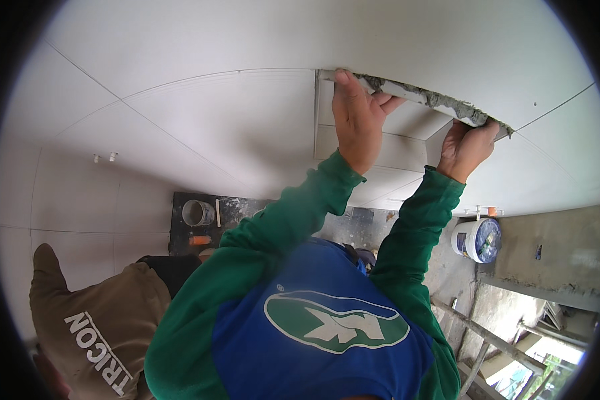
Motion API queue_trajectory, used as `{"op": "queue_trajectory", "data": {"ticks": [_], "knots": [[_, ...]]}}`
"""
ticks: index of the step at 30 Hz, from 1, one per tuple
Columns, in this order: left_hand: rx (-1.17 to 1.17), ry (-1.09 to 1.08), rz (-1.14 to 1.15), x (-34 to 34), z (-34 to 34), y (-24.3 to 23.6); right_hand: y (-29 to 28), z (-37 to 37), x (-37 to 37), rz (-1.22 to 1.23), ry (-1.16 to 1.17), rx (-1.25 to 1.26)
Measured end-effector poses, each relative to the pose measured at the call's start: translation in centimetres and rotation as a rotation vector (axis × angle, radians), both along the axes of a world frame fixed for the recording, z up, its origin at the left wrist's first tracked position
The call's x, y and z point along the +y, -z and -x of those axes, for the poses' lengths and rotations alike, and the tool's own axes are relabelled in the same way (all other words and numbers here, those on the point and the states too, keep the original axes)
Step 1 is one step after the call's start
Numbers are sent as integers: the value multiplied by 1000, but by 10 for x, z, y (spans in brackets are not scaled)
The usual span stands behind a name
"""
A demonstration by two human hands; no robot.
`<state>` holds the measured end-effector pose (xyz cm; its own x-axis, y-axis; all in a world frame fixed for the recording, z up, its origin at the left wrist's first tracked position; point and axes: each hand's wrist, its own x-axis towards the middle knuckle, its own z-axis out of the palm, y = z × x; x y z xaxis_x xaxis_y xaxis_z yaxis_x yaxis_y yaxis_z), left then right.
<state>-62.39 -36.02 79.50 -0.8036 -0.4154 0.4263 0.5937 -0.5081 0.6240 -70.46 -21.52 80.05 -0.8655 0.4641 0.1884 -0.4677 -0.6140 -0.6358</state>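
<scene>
Both hands are raised to a rectangular recess [399,151] in a white tiled wall [233,127]. Along the recess's upper edge runs a narrow white tile strip [415,97], with rough grey mortar [455,105] on it. My left hand [360,123] is closed on the strip's left part, thumb up at the edge and fingers bent beneath. At the other end, my right hand [465,150] has its fingers curled around the strip near the corner. Some right fingertips are hidden.
At the lower left a co-worker in a brown shirt [123,313] is close to my left arm. A grey bucket [197,213] and an orange object [200,240] are below. To the right are a white bucket [467,240] and a ladder-like frame [490,339]. Small pipe fittings [113,157] jut from the wall.
</scene>
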Motion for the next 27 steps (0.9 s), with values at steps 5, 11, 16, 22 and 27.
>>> {"op": "queue_trajectory", "data": {"ticks": [5,11,16,22,27], "knots": [[15,-28,-11,3,-2,-2,3,2,3,5,-27,23],[30,-44,-24,5,-2,-15,-4,0,-4,-39,33,38],[-24,-57,4,0,-2,-19,-10,-4,-14,-17,96,-2],[3,-117,-92,-1,-2,-16,-13,-7,-20,8,88,-63],[-25,-133,-129,3,-1,-22,-18,-8,-19,30,93,-98]]}}
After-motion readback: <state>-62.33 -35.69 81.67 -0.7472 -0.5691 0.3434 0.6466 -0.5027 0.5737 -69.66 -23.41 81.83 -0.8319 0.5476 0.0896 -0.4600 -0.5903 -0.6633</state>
